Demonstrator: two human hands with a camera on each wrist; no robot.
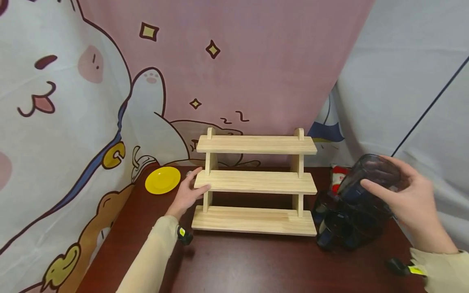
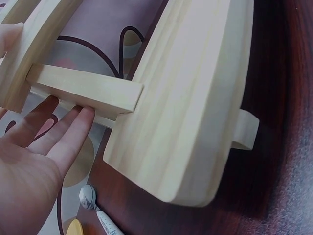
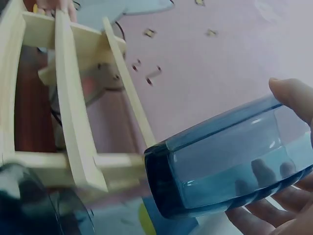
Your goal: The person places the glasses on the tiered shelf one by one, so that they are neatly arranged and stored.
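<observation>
A three-tier wooden display shelf [image 1: 253, 182] stands on the dark table. At its left end my left hand [image 1: 188, 195] grips the middle tier, thumb at the front edge. In the left wrist view, the fingertips [image 2: 87, 115] touch the side upright. Over to the right, my right hand [image 1: 415, 199] holds a blue glass cup [image 1: 370, 175] tilted in the air. Fingers show through the clear wall of the cup [image 3: 230, 156] in the right wrist view. Beneath it, several more dark blue glasses [image 1: 335, 228] are grouped beside the shelf's right end.
A yellow plate [image 1: 163, 180] lies at the back left of the table [image 1: 253, 264]. Near it, a spoon [image 2: 100, 210] shows below the left hand. Behind the glasses sits a red and white packet [image 1: 338, 177]. Printed cloth [image 1: 256, 73] hangs close behind the shelf and along both sides.
</observation>
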